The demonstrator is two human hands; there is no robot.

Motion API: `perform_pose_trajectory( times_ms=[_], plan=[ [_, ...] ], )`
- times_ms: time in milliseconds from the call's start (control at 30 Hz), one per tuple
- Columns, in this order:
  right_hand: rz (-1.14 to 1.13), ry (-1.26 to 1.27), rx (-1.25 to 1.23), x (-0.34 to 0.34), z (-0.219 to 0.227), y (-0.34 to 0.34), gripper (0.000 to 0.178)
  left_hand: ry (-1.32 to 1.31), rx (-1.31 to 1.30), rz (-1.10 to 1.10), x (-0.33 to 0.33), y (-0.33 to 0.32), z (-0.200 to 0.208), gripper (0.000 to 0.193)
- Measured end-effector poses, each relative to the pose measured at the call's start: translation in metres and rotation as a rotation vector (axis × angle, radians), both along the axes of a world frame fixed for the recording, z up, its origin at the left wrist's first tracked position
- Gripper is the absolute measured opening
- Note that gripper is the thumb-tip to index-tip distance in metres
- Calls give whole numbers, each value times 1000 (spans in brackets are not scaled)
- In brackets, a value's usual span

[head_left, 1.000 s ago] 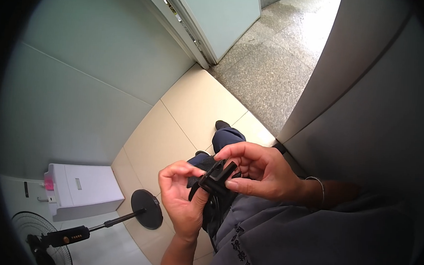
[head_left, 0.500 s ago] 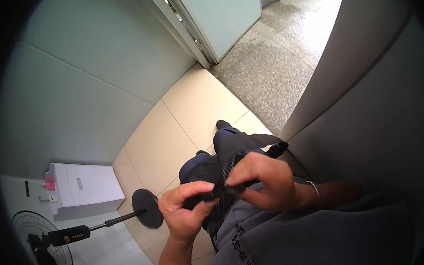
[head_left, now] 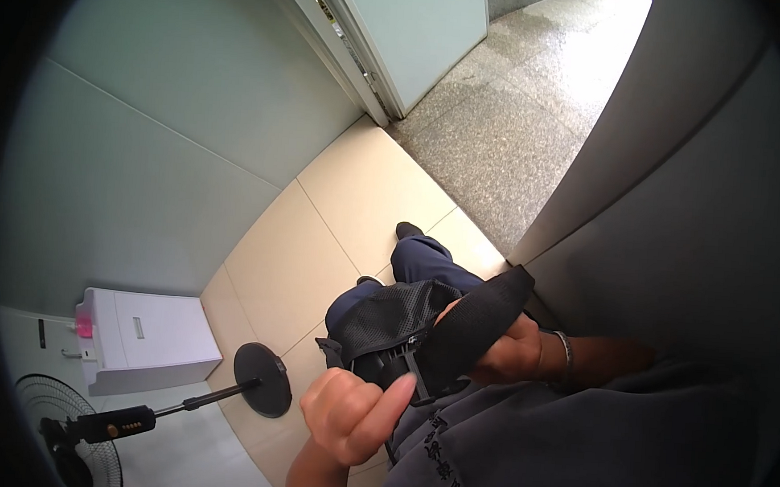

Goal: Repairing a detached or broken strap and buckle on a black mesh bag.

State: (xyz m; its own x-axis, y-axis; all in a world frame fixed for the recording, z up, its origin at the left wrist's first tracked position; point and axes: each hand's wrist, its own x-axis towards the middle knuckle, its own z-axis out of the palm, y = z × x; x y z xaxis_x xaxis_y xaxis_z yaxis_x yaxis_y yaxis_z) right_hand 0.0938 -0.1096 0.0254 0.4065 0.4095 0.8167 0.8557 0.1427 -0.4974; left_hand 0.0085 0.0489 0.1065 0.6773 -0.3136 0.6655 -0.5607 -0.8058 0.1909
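Observation:
A black mesh item [head_left: 390, 308], which looks like a bag or vest, hangs in front of my legs. A wide black padded strap [head_left: 479, 325] rises from its right side. My right hand [head_left: 513, 345] is closed round this strap, which covers most of the fingers. My left hand [head_left: 353, 411] is closed at the near left edge of the mesh item, thumb pointing toward its dark webbing [head_left: 417, 379]. What lies inside the left fingers is hidden. A small black tab [head_left: 328, 352] sticks out above the left hand.
A black pedestal fan [head_left: 115, 425] with a round base [head_left: 262, 380] stands at the lower left, beside a white cabinet [head_left: 147, 340]. Pale green walls [head_left: 173, 141] rise on the left. Beyond the beige tiles [head_left: 300, 256], a doorway opens onto speckled stone [head_left: 512, 144]. A grey panel [head_left: 670, 198] borders the right.
My hands were pinching black material close together and have moved apart. The right hand now has the wide strap; the left has moved slightly nearer and curled. More of the mesh item shows.

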Motion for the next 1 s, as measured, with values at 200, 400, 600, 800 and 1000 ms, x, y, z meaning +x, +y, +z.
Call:
perform_pose_trajectory(
  times_ms=[200, 400, 600, 800, 1000],
  plan=[
    [132, 273, -144, 11, 61, -4, 41, 796, -1020, 115, 28, 5, 13, 16],
    [-69, -209, -180, 45, 119, -2, 49, 1121, -1600, -182, 48, 11, 30, 18],
    [132, -46, -239, 57, 140, 6, 48, 983, -1570, -305, 67, 12, 40, 21],
    [127, -5, -134, 62, 152, 15, 44, 864, -1471, -422, 67, 15, 51, 28],
    [-37, 72, -9, 58, 189, -4, 35, 703, -1285, -291, 79, 26, 34, 25]
  ],
)
